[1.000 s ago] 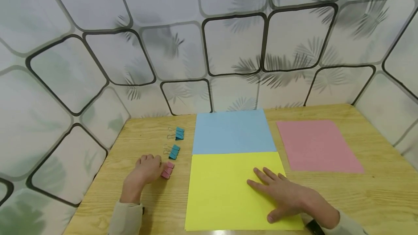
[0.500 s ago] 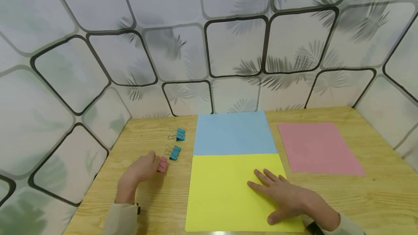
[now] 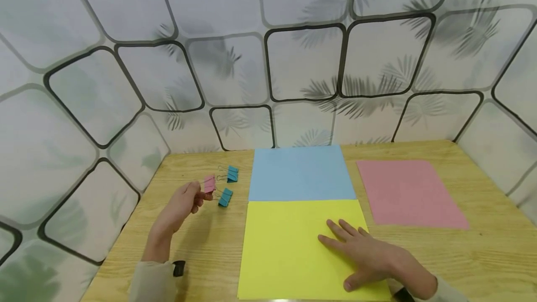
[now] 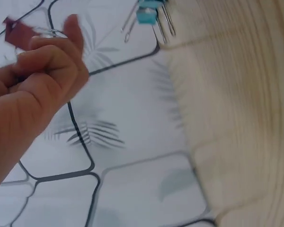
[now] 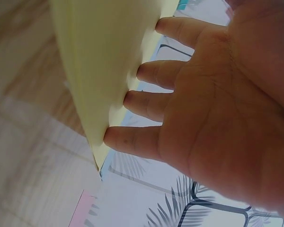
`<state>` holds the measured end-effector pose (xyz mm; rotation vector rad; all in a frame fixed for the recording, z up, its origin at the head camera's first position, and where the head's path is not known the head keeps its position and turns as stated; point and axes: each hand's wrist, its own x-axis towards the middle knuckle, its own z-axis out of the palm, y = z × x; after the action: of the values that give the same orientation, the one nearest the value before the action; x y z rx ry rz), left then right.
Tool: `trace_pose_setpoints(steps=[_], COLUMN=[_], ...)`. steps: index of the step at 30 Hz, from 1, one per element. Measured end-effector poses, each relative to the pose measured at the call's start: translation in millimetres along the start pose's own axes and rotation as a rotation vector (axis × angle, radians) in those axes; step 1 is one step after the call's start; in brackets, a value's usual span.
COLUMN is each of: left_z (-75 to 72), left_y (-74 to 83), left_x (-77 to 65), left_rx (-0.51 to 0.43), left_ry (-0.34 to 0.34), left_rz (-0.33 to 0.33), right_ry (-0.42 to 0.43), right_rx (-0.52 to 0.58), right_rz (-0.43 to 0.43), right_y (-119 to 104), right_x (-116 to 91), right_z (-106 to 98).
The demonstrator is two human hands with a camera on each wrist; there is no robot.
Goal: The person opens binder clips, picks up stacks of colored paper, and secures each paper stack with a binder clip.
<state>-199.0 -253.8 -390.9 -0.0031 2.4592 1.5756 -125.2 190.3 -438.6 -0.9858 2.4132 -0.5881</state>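
In the head view my left hand (image 3: pixel 181 205) pinches a pink binder clip (image 3: pixel 209 184) by its wire handles, lifted above the wood. The left wrist view shows the same pink clip (image 4: pixel 20 34) beyond the curled fingers of the left hand (image 4: pixel 42 75). Two teal binder clips, a farther one (image 3: pixel 232 174) and a nearer one (image 3: pixel 225 197), lie just right of that hand. My right hand (image 3: pixel 364 255) rests with spread, straight fingers on a yellow sheet (image 3: pixel 285 246). Its fingertips touch the yellow sheet (image 5: pixel 104 71) in the right wrist view.
A blue sheet (image 3: pixel 302 174) lies behind the yellow one, their edges meeting. Farther right is a pink sheet (image 3: pixel 411 192) on the wooden table (image 3: pixel 495 255). Patterned wall panels (image 3: pixel 302 64) enclose the table at the back and sides.
My left hand has raised the pink binder clip off the table and carried it away from me, up beside the teal clips. The right hand has stayed put on the yellow sheet.
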Motion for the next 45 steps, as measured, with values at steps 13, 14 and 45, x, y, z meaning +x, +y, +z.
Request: trace_pose_setpoints(steps=[13, 14, 45], left_z=[-1.4, -1.2, 2.7], left_y=[5.1, 4.8, -2.3], left_x=[6.7, 7.4, 11.3], left_rx=[-1.155, -1.178, -1.34], left_ry=[-0.083, -0.09, -0.214], left_rz=[-0.045, -0.056, -0.032], right_ry=[0.025, 0.024, 0.004], right_rx=[-0.034, -0.034, -0.011], right_rz=[-0.012, -0.01, -0.012], right_y=[-0.7, -0.8, 1.7], right_x=[-0.3, -0.3, 0.0], right_z=[1.8, 1.8, 0.2])
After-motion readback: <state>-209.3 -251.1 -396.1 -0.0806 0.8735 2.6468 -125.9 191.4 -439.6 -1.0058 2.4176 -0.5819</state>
